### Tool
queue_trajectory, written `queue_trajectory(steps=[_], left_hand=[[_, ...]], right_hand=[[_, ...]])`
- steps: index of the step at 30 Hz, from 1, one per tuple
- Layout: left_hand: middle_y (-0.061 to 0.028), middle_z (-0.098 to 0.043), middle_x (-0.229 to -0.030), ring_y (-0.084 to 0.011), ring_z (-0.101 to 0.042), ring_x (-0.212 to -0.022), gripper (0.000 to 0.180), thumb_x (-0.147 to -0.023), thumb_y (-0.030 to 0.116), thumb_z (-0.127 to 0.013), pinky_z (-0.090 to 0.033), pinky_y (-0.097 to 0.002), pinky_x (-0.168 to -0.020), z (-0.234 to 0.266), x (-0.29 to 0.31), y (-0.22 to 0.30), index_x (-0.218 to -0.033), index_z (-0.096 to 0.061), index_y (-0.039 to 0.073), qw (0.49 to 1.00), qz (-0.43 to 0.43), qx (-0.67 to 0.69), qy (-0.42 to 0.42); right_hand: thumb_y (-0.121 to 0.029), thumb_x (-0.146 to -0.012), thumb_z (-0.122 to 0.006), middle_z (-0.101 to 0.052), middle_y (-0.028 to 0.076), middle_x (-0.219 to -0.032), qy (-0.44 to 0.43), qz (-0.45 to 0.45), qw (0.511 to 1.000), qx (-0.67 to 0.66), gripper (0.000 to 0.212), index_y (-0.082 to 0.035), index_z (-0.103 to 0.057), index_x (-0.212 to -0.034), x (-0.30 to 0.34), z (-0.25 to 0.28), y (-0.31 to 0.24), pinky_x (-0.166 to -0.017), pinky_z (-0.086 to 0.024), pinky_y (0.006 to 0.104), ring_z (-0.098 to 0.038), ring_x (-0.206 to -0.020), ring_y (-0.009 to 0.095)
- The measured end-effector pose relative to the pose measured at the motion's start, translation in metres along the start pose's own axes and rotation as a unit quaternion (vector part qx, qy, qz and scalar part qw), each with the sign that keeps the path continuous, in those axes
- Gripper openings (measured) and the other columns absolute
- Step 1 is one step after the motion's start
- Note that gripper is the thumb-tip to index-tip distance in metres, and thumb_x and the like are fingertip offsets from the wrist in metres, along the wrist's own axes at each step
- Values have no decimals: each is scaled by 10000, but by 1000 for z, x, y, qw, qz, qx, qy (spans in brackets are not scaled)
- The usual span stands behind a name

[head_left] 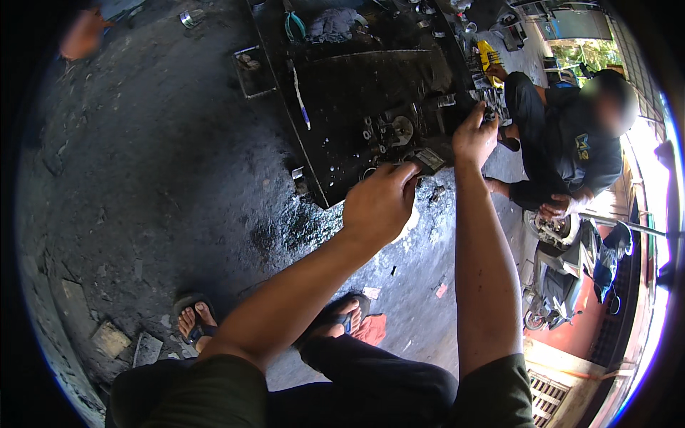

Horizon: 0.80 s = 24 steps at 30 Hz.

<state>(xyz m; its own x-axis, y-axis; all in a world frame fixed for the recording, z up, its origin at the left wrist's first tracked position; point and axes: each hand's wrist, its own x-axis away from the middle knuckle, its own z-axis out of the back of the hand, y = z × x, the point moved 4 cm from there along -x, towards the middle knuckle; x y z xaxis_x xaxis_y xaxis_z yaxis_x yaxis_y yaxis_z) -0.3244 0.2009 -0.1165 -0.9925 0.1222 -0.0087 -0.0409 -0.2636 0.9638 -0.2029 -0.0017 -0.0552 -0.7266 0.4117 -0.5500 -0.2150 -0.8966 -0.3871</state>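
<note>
My left hand is closed at the near edge of a black, oily work table. Thumb and fingers pinch a small dark rectangular metal part with a lighter top face. Farther right, my right hand is raised with its fingers bent together beside several small metal pieces. Whatever it may hold is too dark and small to make out. On the tabletop beyond my left hand lie a round metal part and several small rings. A white and blue toothbrush rests farther left.
Teal-handled pliers and a grey rag lie at the table's far end. A person sits at the right, near a yellow package. Behind stands a motorcycle. A red cloth lies by my foot on the stained floor.
</note>
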Motion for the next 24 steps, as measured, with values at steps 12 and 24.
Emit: queue_trajectory(steps=[12, 24], left_hand=[[-77, -723, -1004, -309, -729, -847, 223, -969, 210, -689, -587, -428, -720, -4, 7, -25, -1180, -759, 227, 989, 105, -96, -40], [-115, -725, -1058, -337, -740, -867, 255, -970, 203, -664, -598, -462, -747, 9, -2, 3, -1210, -749, 222, 999, 25, -47, -7]], right_hand=[[-405, -1051, -539, -644, 401, -1219, 11, 13, 1000, 8, 628, 167, -564, -1308, 1, 4, -7, -1032, -482, 519, -616, -1180, 530], [-411, -1047, -546, -642, 402, -1233, 1, 14, 1000, 13, 643, 175, -561, -1309, 0, 0, 0, -1044, -486, 514, -615, -1194, 530]])
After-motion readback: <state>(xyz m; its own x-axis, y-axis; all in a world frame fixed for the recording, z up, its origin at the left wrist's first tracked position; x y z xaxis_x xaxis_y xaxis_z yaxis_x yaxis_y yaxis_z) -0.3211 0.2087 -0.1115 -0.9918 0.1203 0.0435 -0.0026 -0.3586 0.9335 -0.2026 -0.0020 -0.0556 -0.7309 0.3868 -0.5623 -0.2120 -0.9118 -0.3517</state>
